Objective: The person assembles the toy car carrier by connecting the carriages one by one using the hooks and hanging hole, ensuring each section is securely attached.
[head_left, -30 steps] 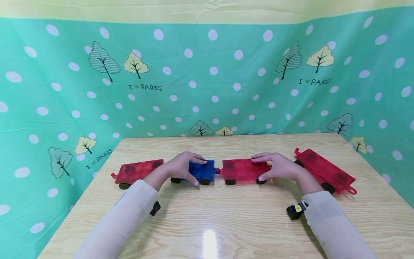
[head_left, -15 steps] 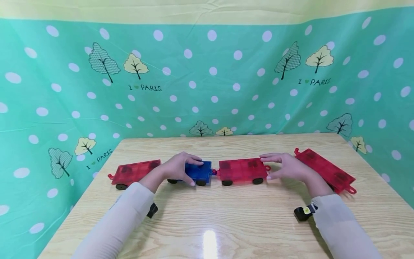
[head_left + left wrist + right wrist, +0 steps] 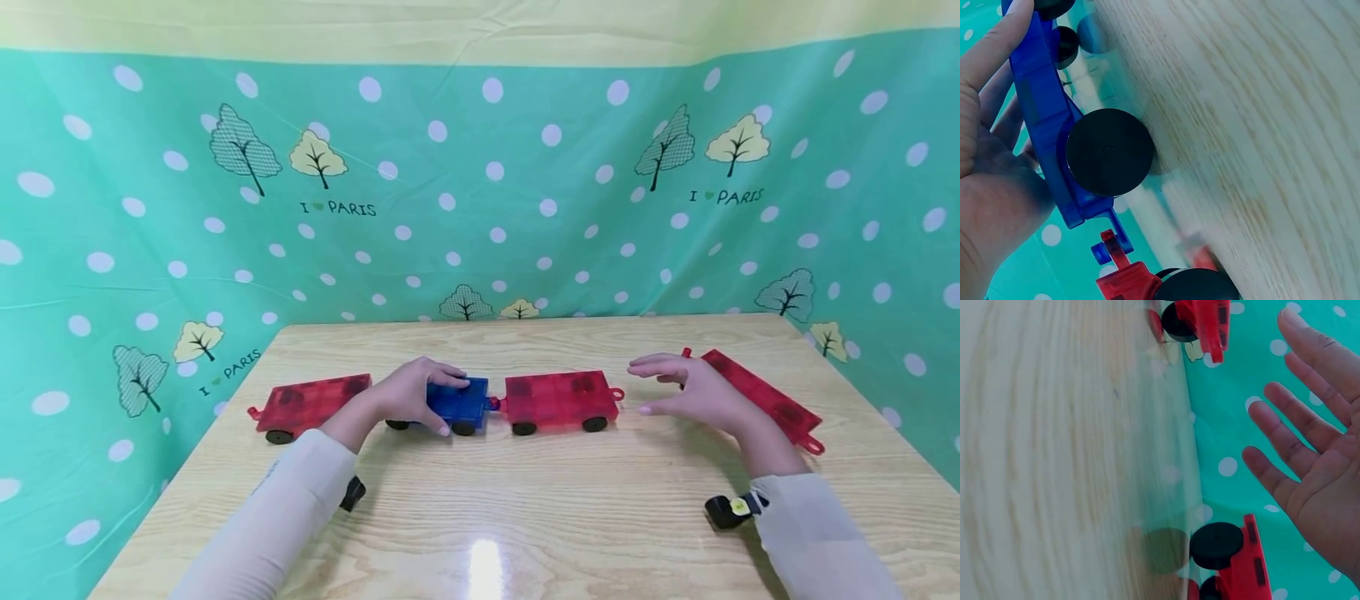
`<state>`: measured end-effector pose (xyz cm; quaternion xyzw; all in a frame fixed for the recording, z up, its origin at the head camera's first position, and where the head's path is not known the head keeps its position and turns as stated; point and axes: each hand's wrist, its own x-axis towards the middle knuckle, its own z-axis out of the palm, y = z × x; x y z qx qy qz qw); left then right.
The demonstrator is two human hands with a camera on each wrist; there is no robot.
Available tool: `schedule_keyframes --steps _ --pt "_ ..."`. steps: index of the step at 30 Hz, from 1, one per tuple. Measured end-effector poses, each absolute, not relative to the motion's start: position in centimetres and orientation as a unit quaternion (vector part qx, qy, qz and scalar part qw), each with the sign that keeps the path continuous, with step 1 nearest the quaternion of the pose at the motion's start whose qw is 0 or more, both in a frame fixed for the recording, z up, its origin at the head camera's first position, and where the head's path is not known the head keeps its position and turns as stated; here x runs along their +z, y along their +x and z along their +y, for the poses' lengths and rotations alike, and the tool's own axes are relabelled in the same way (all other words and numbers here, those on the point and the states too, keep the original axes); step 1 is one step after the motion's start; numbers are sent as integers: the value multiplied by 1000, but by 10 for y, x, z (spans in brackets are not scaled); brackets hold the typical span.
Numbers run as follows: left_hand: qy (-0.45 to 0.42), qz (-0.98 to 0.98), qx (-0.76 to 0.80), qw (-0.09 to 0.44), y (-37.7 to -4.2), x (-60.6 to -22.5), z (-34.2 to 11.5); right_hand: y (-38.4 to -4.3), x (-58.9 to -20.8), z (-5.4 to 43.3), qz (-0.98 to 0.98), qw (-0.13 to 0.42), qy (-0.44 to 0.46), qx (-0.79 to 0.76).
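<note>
My left hand grips a blue toy train car by its long sides, thumb on the near side. The blue car stands on black wheels. On its right it is linked to a translucent red train car, whose ring sticks out at the far end. Behind my left forearm is another red train car; in the left wrist view its red loop meets the blue car's hook. My right hand hovers with fingers spread, apart from the red cars, as the right wrist view also shows.
A third red train car stands slanted at the right, partly behind my right hand, hook at its far end and ring at its near end. All stand on a light wooden table. A green dotted cloth hangs behind it.
My right hand has let go of the middle red car and moved right, away from it. The linked cars and my left hand have shifted slightly left.
</note>
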<state>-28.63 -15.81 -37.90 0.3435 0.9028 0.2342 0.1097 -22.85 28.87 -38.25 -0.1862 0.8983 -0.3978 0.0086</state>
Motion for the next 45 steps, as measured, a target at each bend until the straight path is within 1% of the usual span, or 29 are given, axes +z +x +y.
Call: schedule_keyframes --steps 4,8,17,21,28,37,41,45 --pt "339 905 231 111 -286 -380 -159 -225 -381 294 907 -11 -189 -376" --pt "337 908 223 109 -286 -381 -158 -219 -378 300 915 -23 -171 -365" --pt "338 905 230 115 -286 -381 -160 -201 -371 318 919 -15 -150 -364" --pt "344 904 226 114 -286 -380 -160 -197 -370 325 926 -31 -151 -345" --pt "344 903 230 117 -285 -379 -160 -192 -366 339 926 -33 -121 -357" --pt "344 903 229 117 -285 -380 -158 -183 -368 362 923 -58 -102 -366" --pt "344 903 231 116 -285 -380 -158 -180 -367 371 926 -51 -93 -363" --pt "341 904 231 117 -285 -380 -159 -178 -367 379 928 -17 -77 -365"
